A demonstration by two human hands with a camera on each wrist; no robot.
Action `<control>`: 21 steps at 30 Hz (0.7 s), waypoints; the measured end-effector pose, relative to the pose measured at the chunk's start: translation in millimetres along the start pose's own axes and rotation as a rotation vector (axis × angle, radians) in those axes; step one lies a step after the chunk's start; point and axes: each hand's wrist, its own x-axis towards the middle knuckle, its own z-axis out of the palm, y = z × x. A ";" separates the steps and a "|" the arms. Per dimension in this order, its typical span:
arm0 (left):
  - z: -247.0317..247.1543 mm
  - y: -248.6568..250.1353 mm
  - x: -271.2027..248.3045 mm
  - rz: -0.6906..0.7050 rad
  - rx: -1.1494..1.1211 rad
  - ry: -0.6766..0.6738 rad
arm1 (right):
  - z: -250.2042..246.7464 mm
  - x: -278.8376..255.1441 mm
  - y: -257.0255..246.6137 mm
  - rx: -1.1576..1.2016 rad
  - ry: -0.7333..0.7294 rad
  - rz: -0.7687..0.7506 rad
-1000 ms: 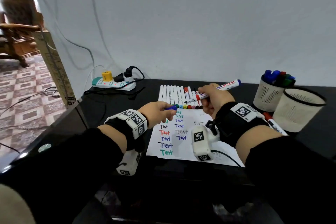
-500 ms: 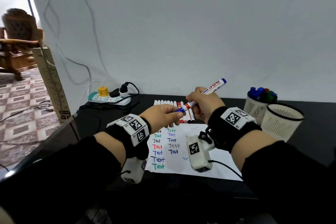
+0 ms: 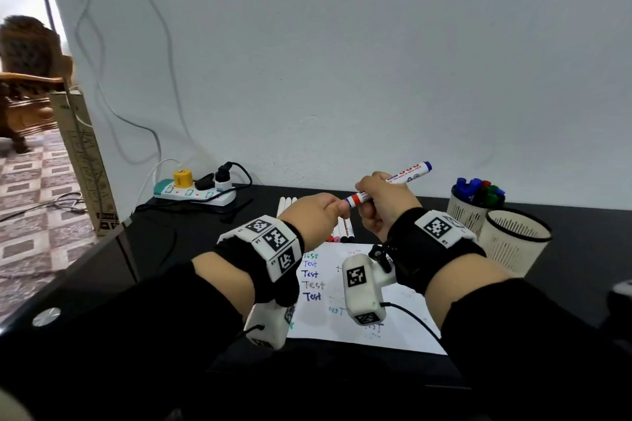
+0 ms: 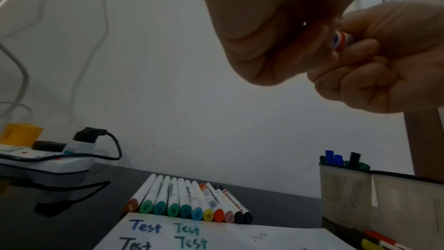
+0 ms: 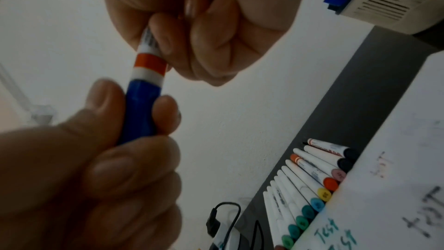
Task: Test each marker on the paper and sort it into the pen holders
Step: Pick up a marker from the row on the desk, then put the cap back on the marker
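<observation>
A white marker (image 3: 393,181) with a red band and blue ends is held level above the paper (image 3: 342,321). My right hand (image 3: 372,195) grips its barrel (image 5: 150,62). My left hand (image 3: 333,207) pinches the blue cap (image 5: 140,109), which sits on the marker's near end. In the left wrist view only a bit of the marker (image 4: 340,40) shows between both fists. The paper (image 4: 240,239) carries several coloured "Test" words. A row of capped markers (image 3: 342,231) lies along its far edge. Two pale pen holders stand at the right: the rear one (image 3: 466,215) holds several markers, the front one (image 3: 513,246) looks empty.
A power strip (image 3: 195,193) with plugs and cables lies at the back left of the black table (image 3: 154,249). Loose markers (image 4: 384,240) lie beside the holders. The wall stands close behind. The table's left edge drops to a tiled floor.
Both hands rose from the paper. The left hand, which held the blue cap apart from the marker, has brought it onto the marker's tip.
</observation>
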 end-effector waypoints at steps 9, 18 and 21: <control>-4.6 4.4 8.8 -0.073 0.179 -0.018 | -6.4 4.8 11.2 0.084 0.077 -0.009; -1.5 15.8 30.1 -0.111 0.327 -0.057 | -19.7 11.7 -1.3 -1.007 0.046 -0.385; 8.5 28.0 39.5 -0.066 0.272 -0.107 | -34.1 17.5 -7.5 -1.265 0.103 -0.399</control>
